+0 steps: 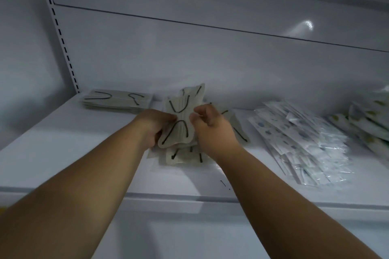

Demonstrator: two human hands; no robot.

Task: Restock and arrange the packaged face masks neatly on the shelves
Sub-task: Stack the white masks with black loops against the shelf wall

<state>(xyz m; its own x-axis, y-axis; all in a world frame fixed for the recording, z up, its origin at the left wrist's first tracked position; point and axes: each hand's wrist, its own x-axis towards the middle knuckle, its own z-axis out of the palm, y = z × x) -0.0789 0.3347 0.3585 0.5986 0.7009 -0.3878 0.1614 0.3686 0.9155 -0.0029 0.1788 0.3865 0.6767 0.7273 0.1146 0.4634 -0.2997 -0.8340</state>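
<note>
Grey mask packets (179, 120) partly hidden under both hands.

Beige packaged masks (181, 120), black ear loops, untidy pile mid-shelf, top pack lifted.

Dim, bluish light; soft blur throughout — one glare spot (307, 25) upper right.

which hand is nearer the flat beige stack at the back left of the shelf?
Left. The left hand grips the loose beige packs just right of the neat beige stack; the right hand is farther right.
</note>
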